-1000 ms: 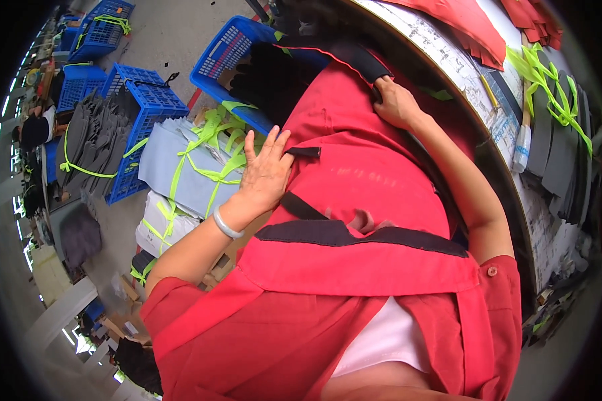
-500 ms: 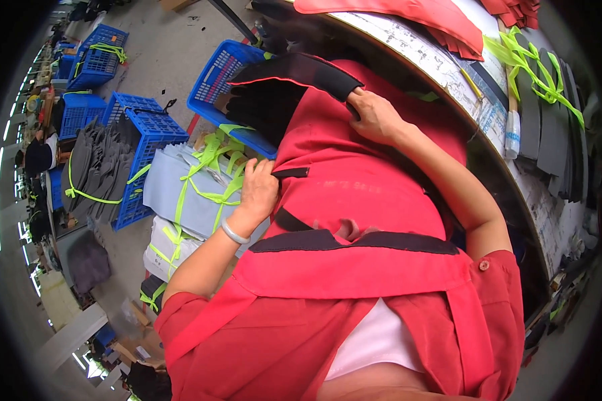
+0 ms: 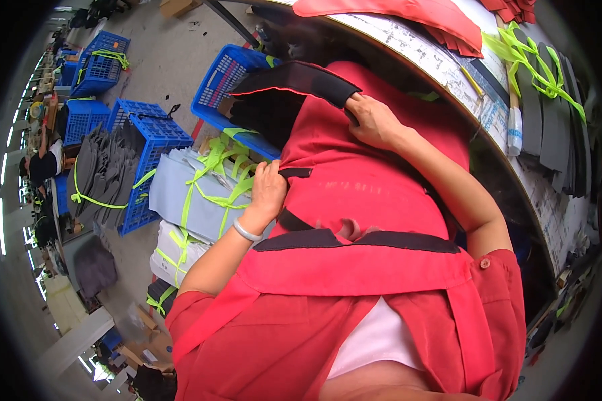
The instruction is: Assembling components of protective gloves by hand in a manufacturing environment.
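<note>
My right hand [image 3: 376, 121] is closed on one end of a long, curved black fabric piece [image 3: 294, 75] with a thin red edge. The piece stretches leftward over a blue plastic crate [image 3: 211, 79]; dark pieces lie in the crate, partly hidden. At the left side of my red apron [image 3: 354, 160], my left hand [image 3: 268, 190] is closed with its fingers bent, against the apron's edge near a black strip [image 3: 297, 172]. What its fingers grip, if anything, is hidden. Just left of it lies a light grey-blue fabric bundle [image 3: 180, 190] tied with yellow-green strips.
A worktable [image 3: 408, 50] runs along the right, bearing red fabric pieces [image 3: 394, 15] and a tied stack of dark grey strips [image 3: 548, 127]. On the floor at left stand more blue crates [image 3: 155, 130], beside grey fabric pieces [image 3: 104, 174]. A white bundle [image 3: 174, 254] lies below the grey-blue one.
The view has shifted slightly, with the floor items a little lower and further right. The black fabric's far part sits a bit lower. Both hands keep nearly the same places.
</note>
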Demonstrator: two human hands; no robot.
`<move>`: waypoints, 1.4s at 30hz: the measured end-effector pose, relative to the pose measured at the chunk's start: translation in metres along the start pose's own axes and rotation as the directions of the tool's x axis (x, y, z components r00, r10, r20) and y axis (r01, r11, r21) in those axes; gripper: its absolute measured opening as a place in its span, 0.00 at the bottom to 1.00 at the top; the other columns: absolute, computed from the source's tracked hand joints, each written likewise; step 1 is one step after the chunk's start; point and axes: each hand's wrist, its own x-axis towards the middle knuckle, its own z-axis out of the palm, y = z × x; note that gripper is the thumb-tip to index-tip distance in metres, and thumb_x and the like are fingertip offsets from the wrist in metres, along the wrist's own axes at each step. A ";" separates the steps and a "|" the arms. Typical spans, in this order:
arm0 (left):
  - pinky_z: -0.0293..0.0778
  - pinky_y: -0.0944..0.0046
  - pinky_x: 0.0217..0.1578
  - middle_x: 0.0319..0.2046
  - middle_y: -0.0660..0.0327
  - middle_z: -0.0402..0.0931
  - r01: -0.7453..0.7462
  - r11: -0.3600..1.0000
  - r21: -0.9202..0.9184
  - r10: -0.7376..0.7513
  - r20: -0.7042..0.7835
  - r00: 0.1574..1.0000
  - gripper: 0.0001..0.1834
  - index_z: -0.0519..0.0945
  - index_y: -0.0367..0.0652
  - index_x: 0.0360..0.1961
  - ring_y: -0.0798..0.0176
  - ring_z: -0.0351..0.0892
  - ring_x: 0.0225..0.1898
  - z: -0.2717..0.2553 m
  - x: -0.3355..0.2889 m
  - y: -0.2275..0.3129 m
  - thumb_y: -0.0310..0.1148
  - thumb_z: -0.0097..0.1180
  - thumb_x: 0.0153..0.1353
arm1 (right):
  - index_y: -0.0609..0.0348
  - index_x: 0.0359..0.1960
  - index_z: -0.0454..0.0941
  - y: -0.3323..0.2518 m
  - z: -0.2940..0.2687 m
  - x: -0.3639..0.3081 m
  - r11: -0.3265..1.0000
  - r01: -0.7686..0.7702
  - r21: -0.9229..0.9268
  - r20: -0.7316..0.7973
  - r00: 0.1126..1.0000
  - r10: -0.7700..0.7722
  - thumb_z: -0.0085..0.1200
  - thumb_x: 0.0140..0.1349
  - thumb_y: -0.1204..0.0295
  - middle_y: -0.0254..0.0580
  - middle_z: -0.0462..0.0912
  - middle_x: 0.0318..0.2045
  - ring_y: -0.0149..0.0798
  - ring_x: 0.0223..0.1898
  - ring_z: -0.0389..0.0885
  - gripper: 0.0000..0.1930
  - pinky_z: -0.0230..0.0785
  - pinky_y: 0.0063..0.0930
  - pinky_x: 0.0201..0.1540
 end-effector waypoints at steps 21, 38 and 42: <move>0.66 0.60 0.60 0.52 0.57 0.75 0.217 -0.033 -0.976 -0.124 0.219 0.968 0.25 0.69 0.34 0.58 0.62 0.72 0.57 -0.075 0.111 -0.003 0.41 0.54 0.68 | 0.62 0.45 0.74 -0.043 -0.029 0.011 0.985 0.140 0.103 -0.113 0.985 -0.129 0.50 0.51 0.76 0.56 0.77 0.40 0.58 0.44 0.75 0.17 0.70 0.47 0.48; 0.77 0.56 0.47 0.31 0.60 0.79 0.166 -0.940 -0.299 0.015 0.449 0.894 0.10 0.78 0.39 0.40 0.61 0.79 0.35 0.067 0.256 0.029 0.32 0.61 0.62 | 0.56 0.54 0.70 0.010 0.001 0.038 0.945 -0.298 -0.135 0.115 0.942 0.314 0.52 0.50 0.74 0.45 0.74 0.54 0.54 0.42 0.80 0.26 0.76 0.46 0.43; 0.77 0.55 0.48 0.31 0.58 0.78 0.114 -0.955 -0.272 -0.032 0.480 0.877 0.10 0.78 0.38 0.39 0.59 0.80 0.35 0.062 0.267 0.025 0.32 0.60 0.61 | 0.61 0.42 0.75 0.019 -0.005 0.080 0.933 -0.326 -0.155 0.229 0.906 0.355 0.51 0.51 0.73 0.50 0.79 0.46 0.54 0.41 0.81 0.15 0.76 0.47 0.41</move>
